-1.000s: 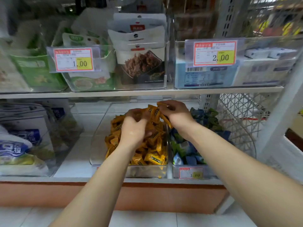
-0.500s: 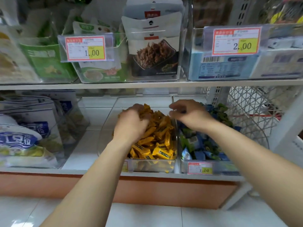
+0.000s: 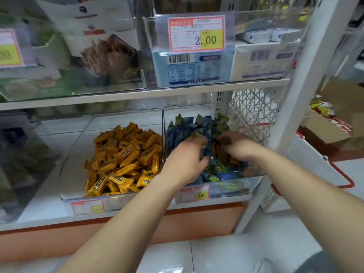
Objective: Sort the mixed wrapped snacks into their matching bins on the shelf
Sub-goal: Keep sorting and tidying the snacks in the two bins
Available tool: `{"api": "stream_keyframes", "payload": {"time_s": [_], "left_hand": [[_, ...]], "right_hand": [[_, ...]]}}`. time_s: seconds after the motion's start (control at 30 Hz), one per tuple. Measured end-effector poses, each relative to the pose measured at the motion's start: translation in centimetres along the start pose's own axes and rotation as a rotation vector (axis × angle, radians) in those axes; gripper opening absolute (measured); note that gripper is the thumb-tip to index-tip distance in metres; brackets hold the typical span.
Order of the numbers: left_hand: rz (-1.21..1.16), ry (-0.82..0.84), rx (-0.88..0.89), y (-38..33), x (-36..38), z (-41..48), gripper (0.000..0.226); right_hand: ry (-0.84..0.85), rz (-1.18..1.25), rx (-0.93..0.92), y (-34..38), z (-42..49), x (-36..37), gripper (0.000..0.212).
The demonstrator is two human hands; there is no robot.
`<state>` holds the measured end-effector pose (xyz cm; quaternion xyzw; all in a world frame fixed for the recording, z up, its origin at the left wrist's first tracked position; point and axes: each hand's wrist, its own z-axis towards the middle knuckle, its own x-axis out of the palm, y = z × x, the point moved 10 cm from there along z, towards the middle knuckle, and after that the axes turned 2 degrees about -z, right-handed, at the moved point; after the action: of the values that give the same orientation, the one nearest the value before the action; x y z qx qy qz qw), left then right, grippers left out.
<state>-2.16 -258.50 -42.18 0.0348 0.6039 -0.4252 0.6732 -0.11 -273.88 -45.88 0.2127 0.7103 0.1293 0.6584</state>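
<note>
Head view: both hands are down in the right-hand clear bin (image 3: pixel 254 179) on the lower shelf (image 3: pixel 49 205), among the blue and green wrapped snacks (image 3: pixel 189 125). The left hand (image 3: pixel 186 160) lies palm-down on the heap with its fingers curled into the wrappers; whether its grip has closed on one piece I cannot tell, since the fingertips are buried. The right hand (image 3: pixel 239 145) has its fingers bunched just above a few orange-brown wrappers (image 3: pixel 222 156) that sit among the blue ones near the middle of the bin; it may be pinching one, but blur hides the contact. The neighbouring bin to the left holds the yellow wrapped snacks (image 3: pixel 126 156), piled loosely and touched by neither hand.

The pieces look small, light and pillow-shaped, in glossy crimped film. That film is likely slippery and will crackle and shift, so a stray is best taken by its body between thumb and forefinger, or by a crimped end if it lies flat. The heap is loose, so digging will probably tumble neighbours over the target. The bins are stiff transparent plastic with sloped fronts carrying price tags (image 3: pixel 194 195); the shelf is smooth white board, with a white lattice side panel (image 3: pixel 254 109) to the right.
</note>
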Motion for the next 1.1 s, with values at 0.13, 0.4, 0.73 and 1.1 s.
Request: {"api": "stream_keyframes", "payload": {"time_s": [0.13,0.4,0.73,1.1], "left_hand": [[0.065,0.194,0.005,0.5,4.2,1.0,0.055],[0.242,0.138,-0.085,2.2,3.7,0.9,0.027],[0.132,0.241,-0.04,1.8,3.8,0.2,0.046],[0.104,0.237,-0.046,1.5,3.4,-0.3,0.045]], "right_hand": [[0.133,-0.057,0.015,-0.4,0.9,1.9,0.016],[0.249,0.076,-0.065,0.1,1.6,3.7,0.04],[0.144,0.154,-0.082,0.5,1.5,3.1,0.038],[0.258,0.143,-0.122,1.9,0.2,4.3,0.022]]}}
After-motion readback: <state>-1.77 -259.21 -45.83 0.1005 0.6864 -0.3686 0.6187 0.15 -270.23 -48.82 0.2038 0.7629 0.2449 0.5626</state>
